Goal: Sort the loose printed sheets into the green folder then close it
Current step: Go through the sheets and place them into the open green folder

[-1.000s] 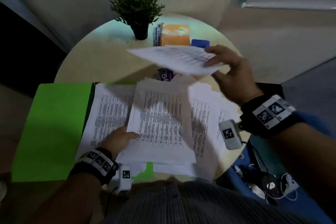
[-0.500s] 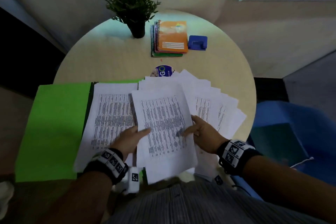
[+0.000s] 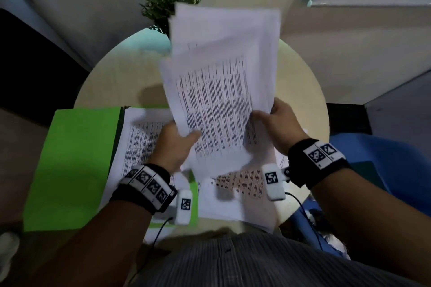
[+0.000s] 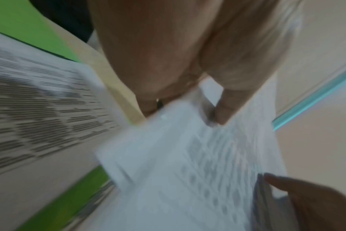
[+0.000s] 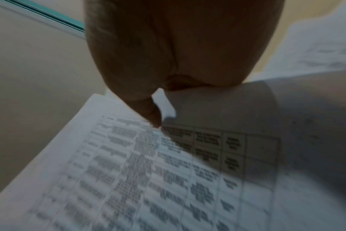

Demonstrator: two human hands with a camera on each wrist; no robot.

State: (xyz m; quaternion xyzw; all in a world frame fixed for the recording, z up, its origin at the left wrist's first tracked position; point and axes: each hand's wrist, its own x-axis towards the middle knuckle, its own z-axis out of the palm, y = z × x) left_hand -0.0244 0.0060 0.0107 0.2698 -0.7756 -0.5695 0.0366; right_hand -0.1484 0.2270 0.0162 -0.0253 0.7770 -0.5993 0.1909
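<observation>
Both hands hold a stack of printed sheets [image 3: 219, 91] lifted upright above the round table [image 3: 112, 81]. My left hand [image 3: 177, 144] grips its lower left edge, thumb on the front; the thumb also shows in the left wrist view [image 4: 225, 107] pressing the sheets [image 4: 198, 164]. My right hand [image 3: 272, 123] grips the right edge, its thumb [image 5: 148, 112] on the printed sheets [image 5: 148, 179]. The green folder [image 3: 77, 165] lies open at the left with a printed page [image 3: 140, 144] on its inner side. More sheets [image 3: 238, 196] lie on the table under the lifted stack.
A potted plant [image 3: 163, 7] stands at the table's far edge, partly hidden by the lifted sheets. A blue chair [image 3: 382, 170] is at the right beside the table. A thin cable [image 3: 303, 209] hangs off the table's near right edge.
The right hand laid its single sheet down, then both hands gathered the fanned pile and raised it upright off the table. The notebooks and blue item at the back are now hidden behind it.
</observation>
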